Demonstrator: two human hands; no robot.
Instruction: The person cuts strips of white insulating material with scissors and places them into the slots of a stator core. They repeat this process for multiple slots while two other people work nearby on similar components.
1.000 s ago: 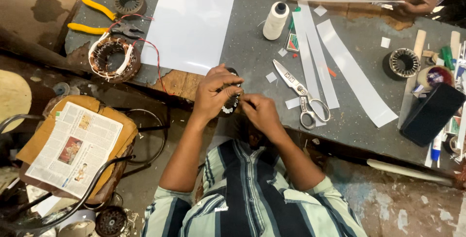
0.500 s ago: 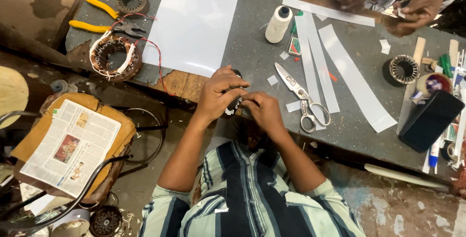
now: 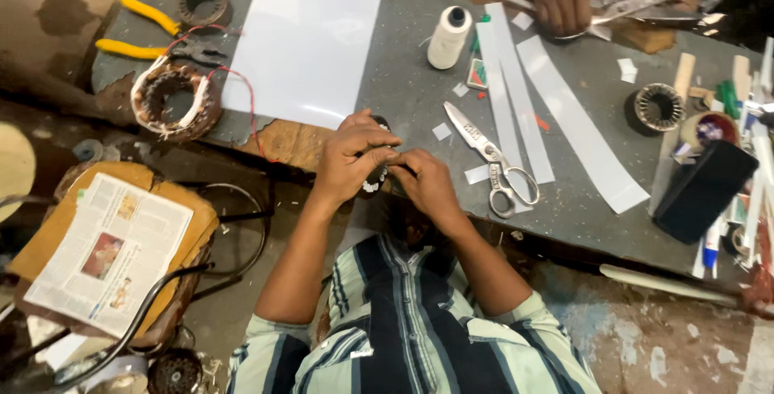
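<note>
Stator [image 3: 374,176] over grey workbench [image 3: 419,95] edge, dirty floor [image 3: 661,337] below

Grey worktable [image 3: 403,87], carrying a white sheet [image 3: 310,35], scissors [image 3: 492,160], a thread spool [image 3: 448,37], long paper strips [image 3: 580,132], yellow pliers [image 3: 149,35] and a wound coil [image 3: 173,100].

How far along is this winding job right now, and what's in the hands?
Done: white strips lie cut on the table beside the scissors. In hand: the left hand and right hand together hold a small dark stator ring at the table edge. Left: the large white sheet is uncut, and another ring lies untouched.
</note>
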